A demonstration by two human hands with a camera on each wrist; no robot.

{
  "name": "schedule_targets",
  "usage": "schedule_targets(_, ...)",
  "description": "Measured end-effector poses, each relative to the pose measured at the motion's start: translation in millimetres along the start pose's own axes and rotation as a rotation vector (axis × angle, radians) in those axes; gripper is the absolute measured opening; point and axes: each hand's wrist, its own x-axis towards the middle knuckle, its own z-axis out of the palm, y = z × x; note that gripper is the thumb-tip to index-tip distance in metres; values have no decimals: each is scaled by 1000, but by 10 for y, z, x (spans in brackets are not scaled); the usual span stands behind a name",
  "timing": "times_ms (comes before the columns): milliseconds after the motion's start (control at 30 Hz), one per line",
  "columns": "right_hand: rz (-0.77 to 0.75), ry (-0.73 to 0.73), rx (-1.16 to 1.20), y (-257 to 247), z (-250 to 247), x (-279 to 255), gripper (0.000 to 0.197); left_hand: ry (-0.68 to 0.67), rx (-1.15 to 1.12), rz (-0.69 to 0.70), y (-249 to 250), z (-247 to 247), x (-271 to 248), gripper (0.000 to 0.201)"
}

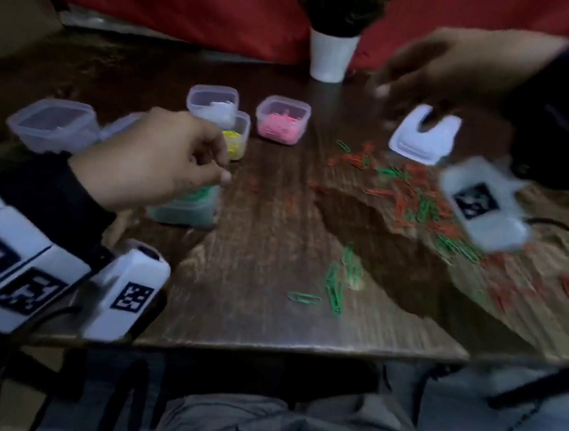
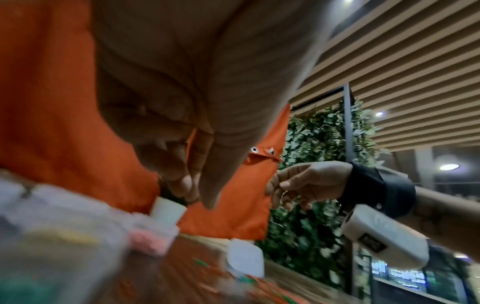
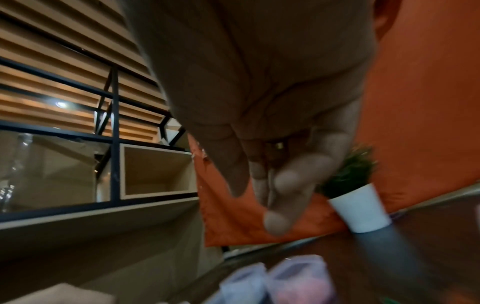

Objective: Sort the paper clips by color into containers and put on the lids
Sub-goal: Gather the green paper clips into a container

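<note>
Orange and green paper clips [image 1: 415,199] lie heaped at the right of the wooden table [image 1: 256,247], and a few green clips [image 1: 337,282] lie nearer me. My left hand [image 1: 211,171] hovers over a green-filled container [image 1: 184,206]. Its fingers are curled toward the thumb [image 2: 207,203]; blur hides whether they pinch a clip. My right hand [image 1: 426,73] is blurred in the air above a white lid [image 1: 420,138], its fingers [image 3: 275,222] relaxed and holding nothing. A pink-clip container [image 1: 283,119], a yellow-clip one [image 1: 236,139] and a white-clip one [image 1: 214,102] stand open at the back.
An empty clear container [image 1: 54,123] stands at the far left. A white pot with a green plant [image 1: 329,56] stands at the table's back edge before an orange cloth [image 1: 191,1]. The table's front edge runs just above my lap.
</note>
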Motion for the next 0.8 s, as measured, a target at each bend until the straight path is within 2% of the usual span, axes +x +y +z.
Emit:
schedule_targets(67, 32, 30, -67, 378, -18, -335, 10, -168, -91, 84, 208, 193, -17, 16)
schedule_targets(167, 30, 24, -219, 700, 306, -757, 11, -403, -123, 150, 485, 495, -66, 18)
schedule_targets(300, 5, -46, -332, 646, 774, -1085, 24, -629, -63, 121, 687, 661, -138, 56)
schedule_targets(400, 46, -132, -330, 561, 1059, -1140, 42, -618, 7, 124, 675, 698, -140, 65)
schedule_targets(533, 67, -196, -360, 528, 1412, -1144, 69, -631, -221, 58, 639, 730, -57, 65)
schedule_targets(633, 35, -219, -358, 545, 1546, -1194, 71, -671, -274, 68, 642, 733, 44, 80)
schedule_targets(700, 29, -189, -313, 587, 1561, -1213, 71, -691, -241, 111, 639, 740, 103, 83)
schedule_targets(800, 35, -56, -245, 640, 1530, -1217, 76, -623, -107, 213, 615, 736, 132, 77)
